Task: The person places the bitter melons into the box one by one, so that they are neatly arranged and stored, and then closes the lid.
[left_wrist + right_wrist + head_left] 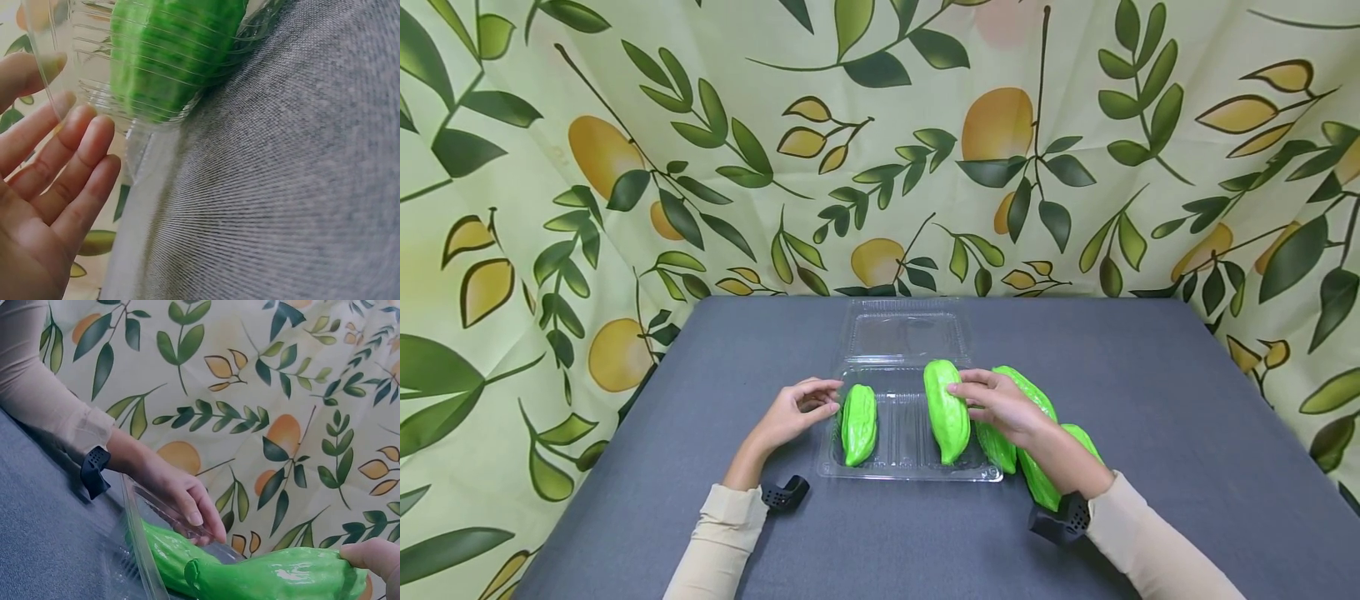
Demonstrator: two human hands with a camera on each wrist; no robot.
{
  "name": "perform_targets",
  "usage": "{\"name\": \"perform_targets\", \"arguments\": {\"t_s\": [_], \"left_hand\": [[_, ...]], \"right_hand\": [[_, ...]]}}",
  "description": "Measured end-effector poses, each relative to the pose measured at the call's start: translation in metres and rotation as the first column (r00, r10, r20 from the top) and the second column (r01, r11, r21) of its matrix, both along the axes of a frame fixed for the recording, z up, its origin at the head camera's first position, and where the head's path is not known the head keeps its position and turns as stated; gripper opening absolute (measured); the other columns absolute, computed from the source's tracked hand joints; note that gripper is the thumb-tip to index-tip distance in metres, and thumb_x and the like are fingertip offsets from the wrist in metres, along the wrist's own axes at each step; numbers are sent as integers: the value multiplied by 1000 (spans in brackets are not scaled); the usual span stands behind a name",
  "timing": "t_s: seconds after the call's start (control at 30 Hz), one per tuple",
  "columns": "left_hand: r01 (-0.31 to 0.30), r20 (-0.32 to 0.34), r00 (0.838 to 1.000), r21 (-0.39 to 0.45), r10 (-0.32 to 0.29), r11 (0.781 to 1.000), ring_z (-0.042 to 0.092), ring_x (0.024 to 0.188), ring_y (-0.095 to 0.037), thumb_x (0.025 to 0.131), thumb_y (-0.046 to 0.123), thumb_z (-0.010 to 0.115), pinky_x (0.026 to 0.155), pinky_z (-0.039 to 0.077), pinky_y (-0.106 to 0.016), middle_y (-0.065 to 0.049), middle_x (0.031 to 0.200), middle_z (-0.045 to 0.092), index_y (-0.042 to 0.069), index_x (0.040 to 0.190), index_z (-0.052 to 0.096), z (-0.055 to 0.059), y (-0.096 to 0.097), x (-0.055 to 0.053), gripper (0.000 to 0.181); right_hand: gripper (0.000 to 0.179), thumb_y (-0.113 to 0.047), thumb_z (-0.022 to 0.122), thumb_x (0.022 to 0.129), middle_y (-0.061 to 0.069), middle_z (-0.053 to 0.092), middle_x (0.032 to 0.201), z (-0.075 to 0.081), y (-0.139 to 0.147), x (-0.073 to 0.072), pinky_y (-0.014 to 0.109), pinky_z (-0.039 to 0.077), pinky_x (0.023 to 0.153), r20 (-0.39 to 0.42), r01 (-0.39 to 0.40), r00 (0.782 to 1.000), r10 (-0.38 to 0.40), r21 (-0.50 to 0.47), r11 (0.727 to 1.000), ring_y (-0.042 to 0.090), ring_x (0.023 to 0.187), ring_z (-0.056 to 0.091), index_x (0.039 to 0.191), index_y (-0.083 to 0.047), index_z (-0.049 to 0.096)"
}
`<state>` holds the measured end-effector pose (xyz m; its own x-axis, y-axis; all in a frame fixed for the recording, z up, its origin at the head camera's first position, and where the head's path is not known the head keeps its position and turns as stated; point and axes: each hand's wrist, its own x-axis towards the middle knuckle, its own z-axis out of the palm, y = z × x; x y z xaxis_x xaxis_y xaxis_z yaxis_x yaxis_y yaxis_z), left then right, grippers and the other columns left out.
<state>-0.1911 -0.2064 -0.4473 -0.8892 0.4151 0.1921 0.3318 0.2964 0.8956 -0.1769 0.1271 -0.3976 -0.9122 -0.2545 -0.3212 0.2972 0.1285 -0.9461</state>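
In the head view my right hand point(1006, 406) holds a bright green ridged gourd point(947, 417) between thumb and fingers, over the right side of a clear plastic clamshell box point(898, 477). A second green gourd point(859, 427) lies lengthwise inside the box at its left end. Beside that end is my left hand point(801, 410), its fingers extended and lightly bent, fingertips right at the box's side wall. The left wrist view has this hand point(56, 181) against the clear wall, the gourd point(169, 56) showing through. From the right wrist, the held gourd point(281, 575) overlaps the one in the box.
Several more green gourds point(1037, 483) lie on the grey tabletop point(910, 542) to the right of the box, partly hidden by my right hand and forearm. The box's lid point(906, 333) is folded back behind it. A leaf-and-fruit patterned cloth point(880, 167) surrounds the table's back and sides.
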Motion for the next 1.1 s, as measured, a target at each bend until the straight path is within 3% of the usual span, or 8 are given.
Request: {"name": "perform_targets", "arguments": {"t_s": [0.13, 0.4, 0.73, 1.1], "left_hand": [[-8, 2, 1000, -21, 8, 1000, 58, 89, 5, 90, 5, 65, 85, 53, -16, -27, 112, 63, -7, 122, 60, 2, 0, 0, 35], [-18, 4, 1000, -45, 18, 999, 58, 88, 5, 90, 7, 65, 85, 52, -16, -25, 112, 64, -6, 122, 61, 4, 1, 0, 35], [-17, -8, 1000, -44, 17, 999, 58, 88, 4, 90, 7, 65, 86, 52, -16, -24, 108, 64, -5, 122, 61, 3, 1, 1, 35], [-16, -4, 1000, -53, 16, 998, 58, 89, 4, 90, 8, 65, 86, 52, -16, -24, 111, 64, -4, 123, 61, 2, -1, 0, 35]], "right_hand": [[68, -22, 62, 91, 24, 40, 145, -1, -5, -1, 47, 42, 112, 3, 0, 1000, 1, -20, 1000, 18, 111, 52, 144, 8, 31], [69, -21, 60, 93, 26, 35, 149, -4, -11, -5, 41, 45, 109, 9, -1, 1000, 2, -41, 999, 19, 116, 52, 145, 10, 28], [61, -17, 61, 91, 19, 48, 134, -5, -21, -6, 42, 46, 107, 19, 21, 1000, -20, -55, 998, 20, 111, 54, 139, 10, 35], [63, -22, 60, 91, 23, 44, 140, -16, -30, -10, 38, 48, 102, 10, 1, 1000, -1, -38, 999, 27, 117, 49, 140, 9, 35]]}}
